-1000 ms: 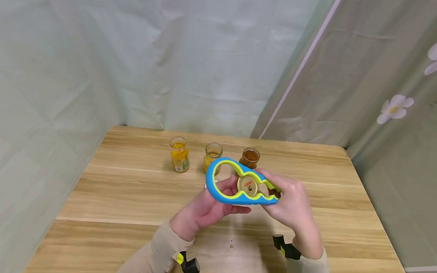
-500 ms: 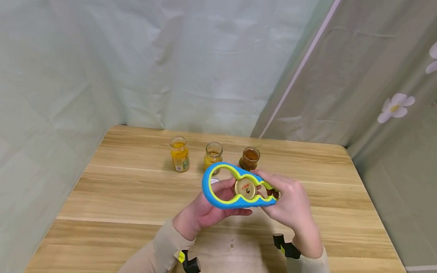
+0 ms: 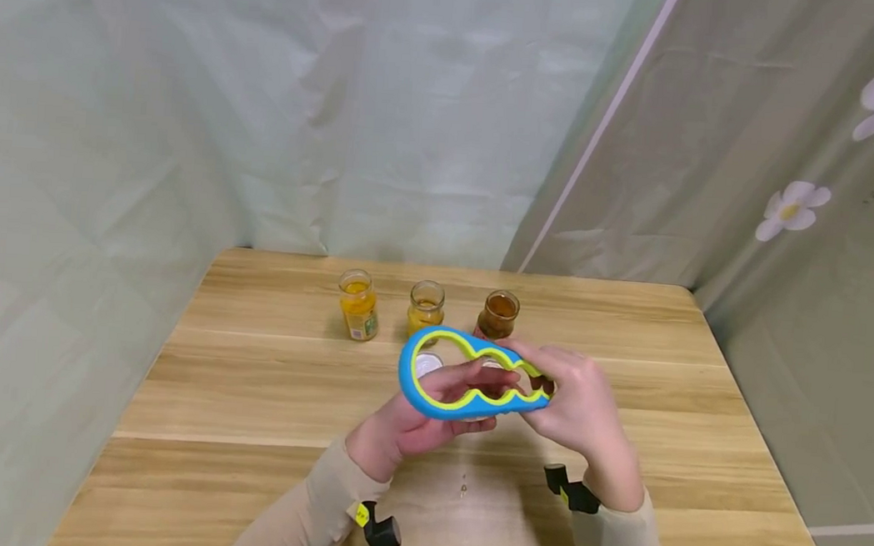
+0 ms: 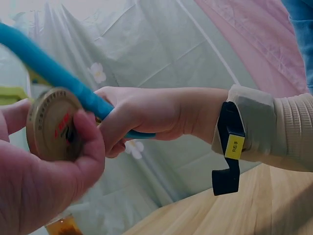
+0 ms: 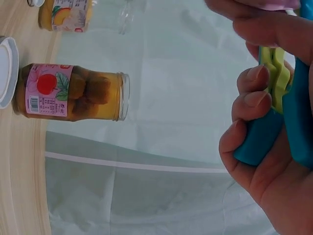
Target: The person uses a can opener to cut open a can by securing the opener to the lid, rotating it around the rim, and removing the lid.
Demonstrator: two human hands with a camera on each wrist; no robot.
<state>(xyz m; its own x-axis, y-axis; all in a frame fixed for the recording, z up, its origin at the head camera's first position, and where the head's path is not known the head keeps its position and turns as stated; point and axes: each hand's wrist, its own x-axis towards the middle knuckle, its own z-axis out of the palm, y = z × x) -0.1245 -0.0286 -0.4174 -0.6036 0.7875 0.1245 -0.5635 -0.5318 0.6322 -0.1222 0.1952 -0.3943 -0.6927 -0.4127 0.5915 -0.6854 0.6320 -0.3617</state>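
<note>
My left hand (image 3: 428, 414) pinches a round gold jar lid (image 4: 55, 125) between thumb and fingers, clearest in the left wrist view. In the head view this hand shows partly through the opener, and the lid is mostly hidden. My right hand (image 3: 575, 398) grips the handle end of a blue jar opener (image 3: 409, 380) with a wavy yellow-green lining. Its fingers curl round both arms of the opener in the right wrist view. The opener is held up over the table, its wide loop pointing left, and no lid sits between its arms.
Three lidless glass jars stand in a row at the back: an orange-filled jar (image 3: 359, 312), a yellow-filled jar (image 3: 421, 312) and a brown-filled jar (image 5: 73, 93) with a pink label. A white lid (image 3: 427, 363) lies before the middle jar, another white lid (image 5: 7, 73) before the brown one.
The gold lid, earlier between the opener's arms, has come out of it and is in my left fingers below. The opener has shifted slightly left and nearer to me.
</note>
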